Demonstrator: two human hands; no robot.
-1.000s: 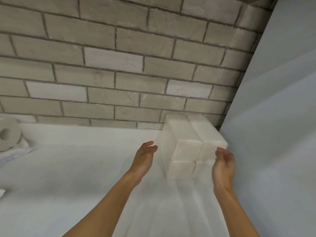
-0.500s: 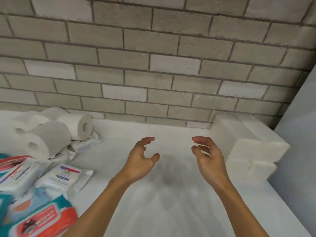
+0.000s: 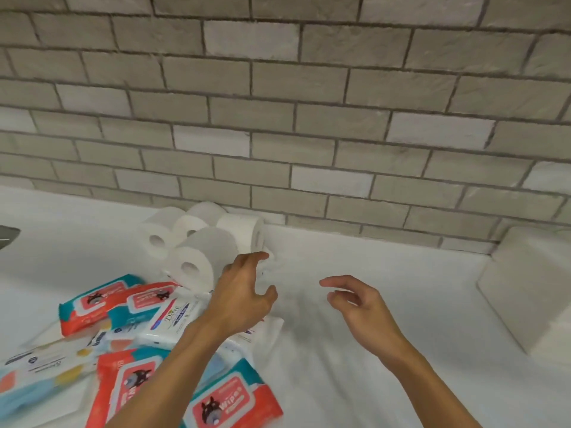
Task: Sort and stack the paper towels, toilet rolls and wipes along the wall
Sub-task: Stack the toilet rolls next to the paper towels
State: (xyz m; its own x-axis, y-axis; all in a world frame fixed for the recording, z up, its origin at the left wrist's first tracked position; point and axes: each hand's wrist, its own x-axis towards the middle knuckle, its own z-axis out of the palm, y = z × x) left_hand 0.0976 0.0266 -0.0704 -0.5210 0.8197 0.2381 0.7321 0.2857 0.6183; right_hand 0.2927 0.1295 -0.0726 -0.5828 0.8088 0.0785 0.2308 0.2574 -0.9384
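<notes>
Several white toilet rolls [image 3: 197, 245] lie in a loose cluster against the brick wall, left of centre. In front of them sprawls a heap of wipe packs [image 3: 123, 307], red-and-teal ones and a white Dove pack [image 3: 168, 322]. My left hand [image 3: 244, 293] hovers open above the heap's right edge, its fingertips close to the nearest roll. My right hand [image 3: 358, 304] hangs open and empty over the bare white counter. A stack of white paper towel packs [image 3: 531, 282] stands at the far right, against the wall.
The white counter [image 3: 355, 261] runs along a grey brick wall [image 3: 278, 118]. A dark grey object [image 3: 7, 237] pokes in at the left edge. Bare counter lies between the rolls and the paper towel stack.
The view has swung left, away from the paper towel stack. Both hands left the stack and moved left; the left hand is now by the toilet rolls and wipes.
</notes>
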